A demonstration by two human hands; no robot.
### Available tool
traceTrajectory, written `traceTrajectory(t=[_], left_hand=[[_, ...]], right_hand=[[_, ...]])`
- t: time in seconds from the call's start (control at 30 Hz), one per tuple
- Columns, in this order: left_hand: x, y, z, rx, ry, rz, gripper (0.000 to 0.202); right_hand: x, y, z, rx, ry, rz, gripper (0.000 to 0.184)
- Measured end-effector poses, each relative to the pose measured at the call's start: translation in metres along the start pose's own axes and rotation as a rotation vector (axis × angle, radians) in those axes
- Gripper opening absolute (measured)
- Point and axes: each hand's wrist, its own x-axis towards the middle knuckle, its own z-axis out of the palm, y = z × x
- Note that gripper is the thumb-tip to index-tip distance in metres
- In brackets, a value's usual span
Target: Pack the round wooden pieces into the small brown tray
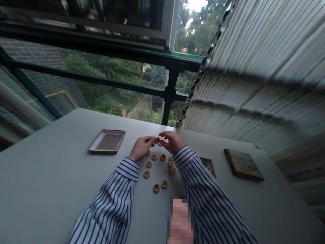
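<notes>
Disc (157, 139) in hand, small, round and brown: it sits just beyond the far side of the ring (149, 164) of loose discs, between the two hands. The left hand (140, 147) pinches it between thumb and forefinger, the other fingers curled under. The right hand (173, 141) is partly open, its forefinger bent and held away from the thumb; the thumb tip comes up to the disc, but whether it touches cannot be told. The disc shows a dark mark on its face, too small to read. A pale edge shows just below it, by the right thumb; what it belongs to is unclear.

In the ring, the discs to the left and near side bear characters, mostly dark, while those on the right show plain tan tops. Well left of the ring lies a shallow tray (109, 141). Right of the ring, a grey tray (207, 160) is partly hidden by the sleeve (203, 183); farther right lies a flat box (244, 165).
</notes>
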Motion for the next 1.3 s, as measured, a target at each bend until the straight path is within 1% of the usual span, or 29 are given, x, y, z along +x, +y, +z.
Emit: traceTrajectory(t=[0.1, 0.17, 0.33, 0.5, 0.6, 0.73, 0.83, 0.93, 1.03, 1.13, 1.17, 1.2, 1.3], left_hand=[[-0.001, 0.005, -0.005, 0.016, 0.014, -0.003, 0.038], [-0.001, 0.007, -0.009, 0.033, 0.033, -0.002, 0.038], [-0.001, 0.009, -0.017, 0.038, 0.057, -0.014, 0.036], [-0.002, 0.006, -0.020, 0.030, 0.044, -0.008, 0.035], [-0.001, 0.005, -0.022, 0.039, 0.030, -0.007, 0.035], [0.000, 0.005, -0.023, 0.051, 0.013, -0.010, 0.034], [-0.001, 0.008, -0.023, 0.068, 0.005, -0.001, 0.034], [-0.002, 0.011, -0.024, 0.104, 0.004, 0.001, 0.034], [-0.002, 0.010, -0.030, 0.186, 0.030, -0.005, 0.035], [0.000, 0.003, -0.040, 0.302, 0.080, 0.043, 0.034], [0.001, 0.000, -0.044, 0.356, 0.106, 0.058, 0.034], [0.001, -0.003, -0.048, 0.432, 0.107, 0.062, 0.033], [0.002, -0.011, -0.062, 0.666, 0.108, 0.016, 0.032]], right_hand=[[0.001, -0.008, 0.002, -0.048, -0.016, 0.019, 0.028], [0.002, -0.013, 0.002, -0.074, -0.029, 0.007, 0.026], [0.005, -0.023, 0.003, -0.120, -0.045, 0.016, 0.024], [0.007, -0.030, 0.003, -0.113, -0.030, 0.014, 0.028], [0.007, -0.033, 0.001, -0.133, -0.044, 0.017, 0.028], [0.007, -0.036, 0.001, -0.167, -0.079, 0.013, 0.027], [0.007, -0.035, 0.002, -0.172, -0.054, -0.004, 0.028], [0.006, -0.033, 0.003, -0.169, -0.050, -0.023, 0.025], [0.005, -0.030, 0.003, -0.177, -0.055, -0.024, 0.023], [0.005, -0.027, 0.004, -0.216, -0.085, 0.005, 0.025], [0.005, -0.026, 0.004, -0.231, -0.104, 0.013, 0.025], [0.005, -0.024, 0.004, -0.244, -0.128, 0.020, 0.025], [0.006, -0.022, 0.006, -0.286, -0.217, 0.036, 0.025]])
